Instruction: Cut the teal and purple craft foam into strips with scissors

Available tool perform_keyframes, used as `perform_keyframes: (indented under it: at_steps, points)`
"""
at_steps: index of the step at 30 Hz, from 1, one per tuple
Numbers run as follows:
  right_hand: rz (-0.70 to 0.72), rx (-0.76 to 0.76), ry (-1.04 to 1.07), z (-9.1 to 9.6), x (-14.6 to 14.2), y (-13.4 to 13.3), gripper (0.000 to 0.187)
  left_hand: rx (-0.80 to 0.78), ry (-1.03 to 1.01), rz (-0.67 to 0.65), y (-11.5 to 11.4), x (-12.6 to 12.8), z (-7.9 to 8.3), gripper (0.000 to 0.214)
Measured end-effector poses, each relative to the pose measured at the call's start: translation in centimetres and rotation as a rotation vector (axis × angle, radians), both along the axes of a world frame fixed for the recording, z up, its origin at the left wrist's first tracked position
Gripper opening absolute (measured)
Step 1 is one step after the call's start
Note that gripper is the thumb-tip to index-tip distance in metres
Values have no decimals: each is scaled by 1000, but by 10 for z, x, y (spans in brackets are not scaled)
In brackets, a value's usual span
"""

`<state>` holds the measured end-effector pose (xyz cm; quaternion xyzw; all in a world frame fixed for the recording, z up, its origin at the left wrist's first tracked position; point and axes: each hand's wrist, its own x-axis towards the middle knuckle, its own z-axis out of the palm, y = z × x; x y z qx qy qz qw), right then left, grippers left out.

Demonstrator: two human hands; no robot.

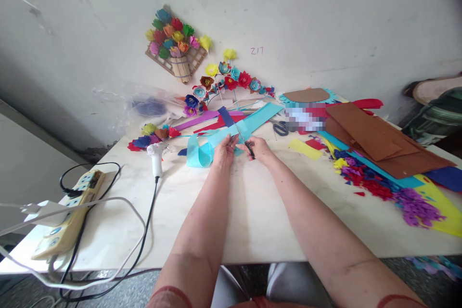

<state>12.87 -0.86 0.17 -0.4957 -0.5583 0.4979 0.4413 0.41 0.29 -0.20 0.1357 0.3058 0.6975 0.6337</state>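
Note:
My left hand (224, 152) is closed on a long light-blue paper strip (265, 118) that lies across the middle of the table, its left end curling into a loop. In my right hand (260, 148) I hold scissors (249, 148), the dark handles in my fingers and the blades pointing up and left over the strip. A short dark-blue paper piece (226, 117) lies at the blade tips. Whether the blades have the light-blue paper between them I cannot tell. Behind the strip are purple paper (202, 119) and red paper pieces. A second pair of scissors (280, 128) rests to the right.
A white glue gun (156, 159) stands at left, its cord running by a power strip (68, 216). Paper flowers (231, 82) line the wall under a flower-covered bamboo panel (180, 68). Brown sheets (386, 139), yellow paper (305, 148) and colourful scraps (371, 185) lie at right.

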Motion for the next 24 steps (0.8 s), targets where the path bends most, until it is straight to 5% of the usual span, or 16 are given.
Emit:
perform_keyframes:
  at_steps: [24]
  points:
    - [74, -107, 112, 23, 7, -21, 45, 32, 15, -42, -1, 0, -2, 8]
